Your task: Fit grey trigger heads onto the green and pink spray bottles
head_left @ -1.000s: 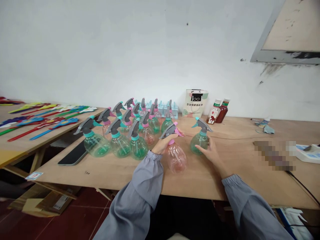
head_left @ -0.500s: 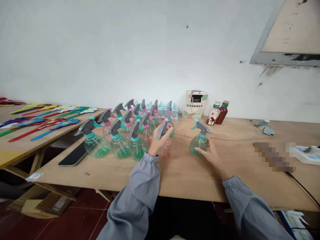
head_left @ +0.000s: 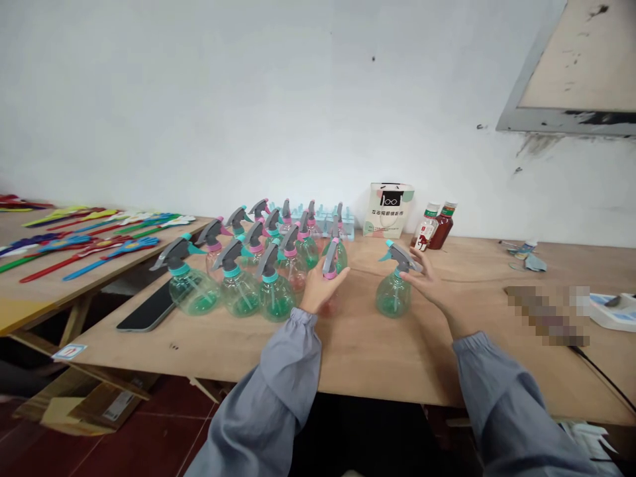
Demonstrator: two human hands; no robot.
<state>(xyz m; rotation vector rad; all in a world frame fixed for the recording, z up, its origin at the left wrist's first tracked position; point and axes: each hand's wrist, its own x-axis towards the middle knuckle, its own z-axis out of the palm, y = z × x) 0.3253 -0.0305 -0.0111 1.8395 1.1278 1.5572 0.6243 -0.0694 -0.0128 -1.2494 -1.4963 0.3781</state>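
Note:
My left hand (head_left: 320, 286) is wrapped around a pink spray bottle (head_left: 332, 303) with a grey trigger head, which stands upright on the table at the right end of a group of spray bottles. My palm and fingers hide much of it. To the right, apart from the group, a clear green spray bottle (head_left: 390, 299) stands upright, its turquoise trigger pointing left. My right hand (head_left: 431, 279) has thumb and fingers loosely around the back of its grey head. Left of my left hand, several green and pink spray bottles (head_left: 277, 301) stand close together in rows.
A phone (head_left: 146, 311) lies at the table's left. Behind are a clear rack (head_left: 322, 225), a paper bag (head_left: 387, 215) and two red-brown bottles (head_left: 444, 228). At right lie a blurred item (head_left: 546, 315) with a cable and a white tray (head_left: 613, 311). Colourful hand-shaped clappers (head_left: 84, 252) cover the left table.
My right hand has moved up from the green bottle's body to its trigger head. My left hand has slid down from the pink bottle's trigger head, which now shows more fully.

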